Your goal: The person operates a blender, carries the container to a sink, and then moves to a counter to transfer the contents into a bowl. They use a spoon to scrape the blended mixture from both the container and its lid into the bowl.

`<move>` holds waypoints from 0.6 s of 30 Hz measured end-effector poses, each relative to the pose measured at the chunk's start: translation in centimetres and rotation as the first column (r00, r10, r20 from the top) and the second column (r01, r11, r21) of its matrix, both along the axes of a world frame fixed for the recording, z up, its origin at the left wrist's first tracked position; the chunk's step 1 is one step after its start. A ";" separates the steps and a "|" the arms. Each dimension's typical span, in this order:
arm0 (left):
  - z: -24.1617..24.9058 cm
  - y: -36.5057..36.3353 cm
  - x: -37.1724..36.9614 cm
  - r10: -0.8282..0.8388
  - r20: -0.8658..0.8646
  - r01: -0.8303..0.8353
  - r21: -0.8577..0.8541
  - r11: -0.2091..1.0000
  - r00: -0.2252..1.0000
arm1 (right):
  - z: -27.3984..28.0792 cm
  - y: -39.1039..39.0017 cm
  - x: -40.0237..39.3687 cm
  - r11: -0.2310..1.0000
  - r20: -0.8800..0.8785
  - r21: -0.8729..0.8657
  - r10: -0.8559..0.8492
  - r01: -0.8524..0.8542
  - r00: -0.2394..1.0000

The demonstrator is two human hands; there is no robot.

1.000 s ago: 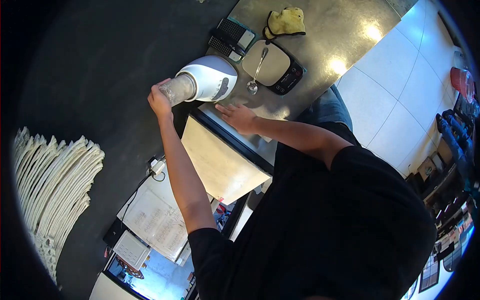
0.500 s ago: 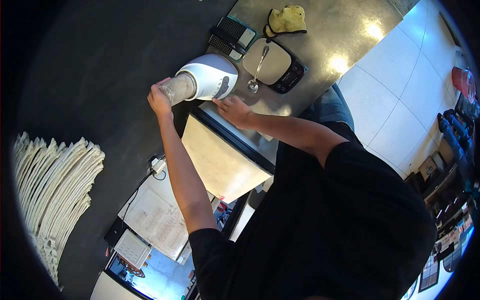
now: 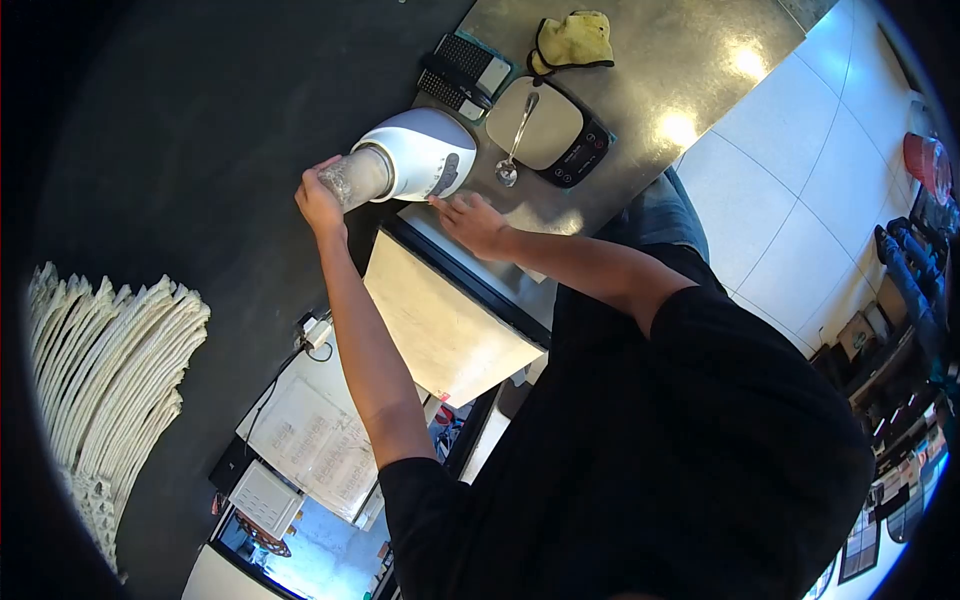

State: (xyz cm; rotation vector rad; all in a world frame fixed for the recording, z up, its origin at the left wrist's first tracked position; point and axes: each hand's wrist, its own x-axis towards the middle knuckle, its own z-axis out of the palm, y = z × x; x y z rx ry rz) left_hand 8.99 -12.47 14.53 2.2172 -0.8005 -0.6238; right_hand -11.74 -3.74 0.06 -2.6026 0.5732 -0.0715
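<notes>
A small white blender or grinder [image 3: 415, 155], with a grey control patch on its side, stands on the metal counter. A cloudy clear jar [image 3: 360, 178] sits at its end, with pale, greyish stuff against the wall. My left hand [image 3: 320, 200] is wrapped round the far end of this jar. My right hand [image 3: 470, 222] holds nothing; its fingers are apart, with the index fingertip at the lower edge of the white body near the controls. Beyond it lies a kitchen scale [image 3: 560, 135], with a metal spoon [image 3: 518, 140] resting across its edge.
A yellow cloth mitt [image 3: 575, 42] and a black gridded item [image 3: 465, 75] lie farther along the counter [image 3: 690, 60]. Below my hands is a tan panel [image 3: 450, 320] with a dark edge. A white plug with cord [image 3: 315, 330] and pale rope-like strands [image 3: 130, 360] are at left.
My right hand has shifted very slightly to the right along the appliance's edge. My left hand stays on the jar, and the rest looks the same.
</notes>
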 end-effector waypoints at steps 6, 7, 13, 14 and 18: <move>0.1 0.1 -0.1 -0.011 0.006 0.011 -0.005 1.000 1.000 | -0.1 0.1 0.1 1.000 -0.001 0.002 -0.007 0.007 1.000; 0.1 0.0 -0.2 -0.017 0.025 0.017 -0.005 1.000 1.000 | 0.1 0.0 0.0 1.000 -0.001 0.001 -0.007 0.007 1.000; -0.1 0.0 0.0 -0.018 0.008 0.018 -0.024 1.000 1.000 | 0.1 0.1 0.0 1.000 -0.023 -0.003 0.014 -0.014 1.000; -0.2 0.1 0.1 -0.018 0.007 0.018 -0.024 1.000 1.000 | 0.0 0.1 0.0 1.000 -0.021 -0.006 0.011 -0.011 1.000; -0.3 0.1 0.3 -0.014 -0.010 0.014 -0.024 1.000 1.000 | -0.2 0.4 0.0 1.000 0.018 -0.005 -0.010 0.010 1.000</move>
